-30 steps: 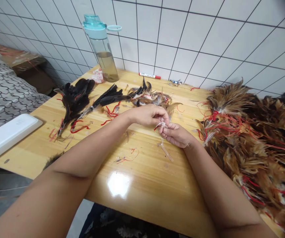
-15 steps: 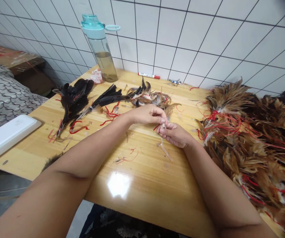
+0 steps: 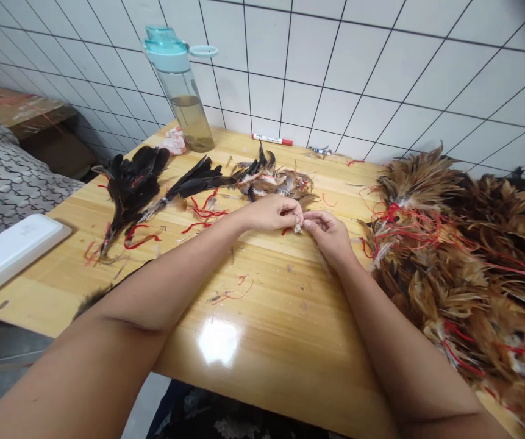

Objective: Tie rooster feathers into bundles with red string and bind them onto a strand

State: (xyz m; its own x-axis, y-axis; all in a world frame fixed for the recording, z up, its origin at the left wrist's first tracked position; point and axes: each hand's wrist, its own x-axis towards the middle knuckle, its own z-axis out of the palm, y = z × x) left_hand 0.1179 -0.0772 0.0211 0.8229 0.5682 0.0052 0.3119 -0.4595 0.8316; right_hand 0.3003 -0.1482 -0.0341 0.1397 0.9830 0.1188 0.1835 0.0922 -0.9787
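My left hand [image 3: 277,213] is pinched around a small feather bundle [image 3: 297,228], whose pale, frayed quill ends poke out below the fingertips. A little brown plume shows behind that hand. Just to its right, my right hand [image 3: 333,236] has thumb and forefinger closed at the bundle's side. A thin translucent strip [image 3: 324,263] trails below the right palm, blurred; its upper end is hidden by the fingers. Past my left hand lies a loose heap of brown and black feathers [image 3: 285,180] on the wooden table [image 3: 262,317].
Brown feather bundles [image 3: 454,274] tied with red string pile up on the right. Black feather bunches [image 3: 136,183] and red strings [image 3: 205,210] lie left. A water bottle [image 3: 184,97], a red marker [image 3: 271,139] and a white case [image 3: 17,253] stand or lie around.
My right hand has moved slightly right and up, away from the left fingers, drawing the translucent strip along. The left hand keeps its pinch on the bundle, nearly in place.
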